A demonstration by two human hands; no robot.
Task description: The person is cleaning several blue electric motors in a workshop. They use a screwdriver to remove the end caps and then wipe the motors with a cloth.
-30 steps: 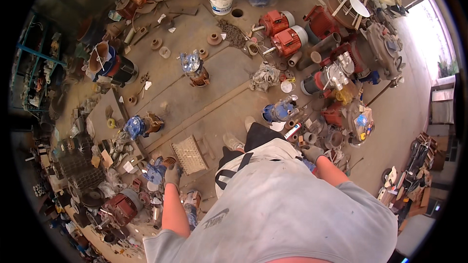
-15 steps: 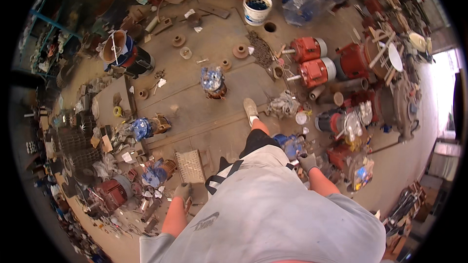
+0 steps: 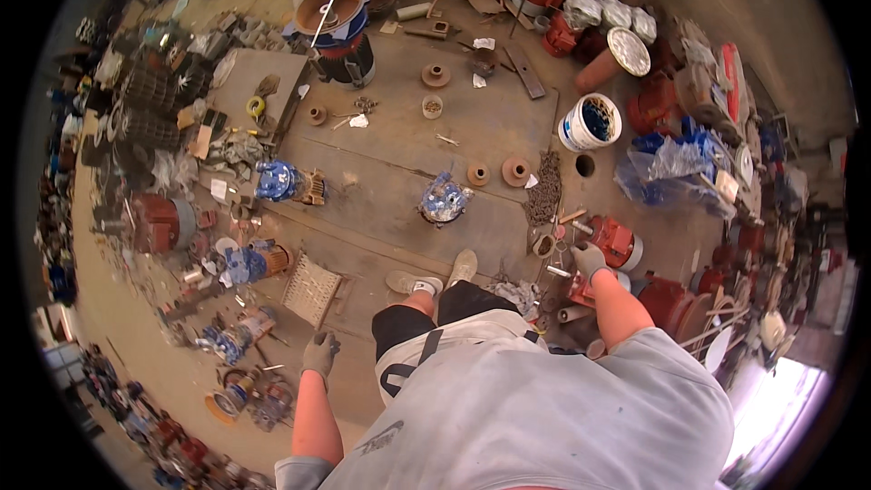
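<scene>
At the lower left of the frame, the gloved left hand (image 3: pixel 320 351) hangs just below the woven stool (image 3: pixel 311 291); its fingers look loosely bent with nothing seen in them, though I cannot tell how wide they stand; holding that hand low and free looks sensible for balance; at the lower centre, good footing probably means setting the pale shoes (image 3: pixel 464 265) flat and clear of the blue gear unit (image 3: pixel 445 199) at the middle of the frame; right of centre, the gloved right hand (image 3: pixel 588 259) shows just beside the red motor (image 3: pixel 613 241), fingers bent, contact or hold impossible to tell; it is best kept wide of the bare shaft (image 3: pixel 582 228); against the frame half a second ago, the left hand is again just below the stool; two shoes show where one showed; the gear unit sits lower and farther right; the right hand, then beside a different blue unit, now appears by the red motor; the white bucket (image 3: pixel 590 122) shifts from upper middle to upper right
</scene>
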